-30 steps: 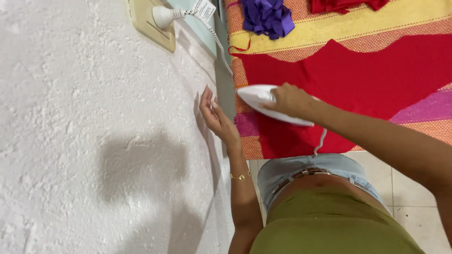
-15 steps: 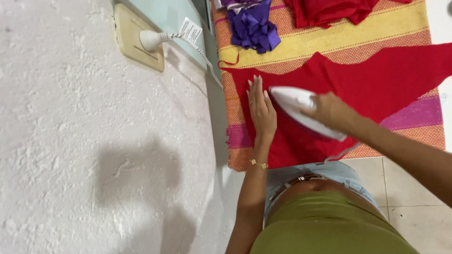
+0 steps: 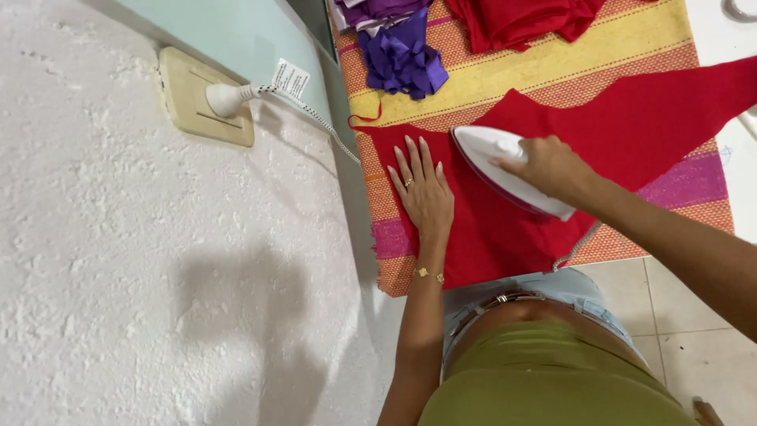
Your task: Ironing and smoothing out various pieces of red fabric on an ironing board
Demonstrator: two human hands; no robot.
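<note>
A red cloth point(image 3: 631, 126) lies spread over a striped orange, yellow and pink mat point(image 3: 568, 63). My left hand point(image 3: 424, 189) rests flat on the cloth's left part, fingers spread, pressing it down. My right hand point(image 3: 552, 167) grips the handle of a white iron point(image 3: 493, 162) that sits on the cloth just right of my left hand, its tip pointing away from me.
A purple cloth bundle point(image 3: 402, 59) and a heap of red fabric point(image 3: 528, 20) lie at the mat's far end. The iron's cord point(image 3: 315, 118) runs to a plug point(image 3: 225, 100) in a beige wall socket point(image 3: 185, 99). A rough white wall point(image 3: 158, 276) stands on the left.
My left hand moved from the wall's edge onto the red cloth and flattened there. The iron, in my right hand, has stayed on the cloth, now beside my left hand.
</note>
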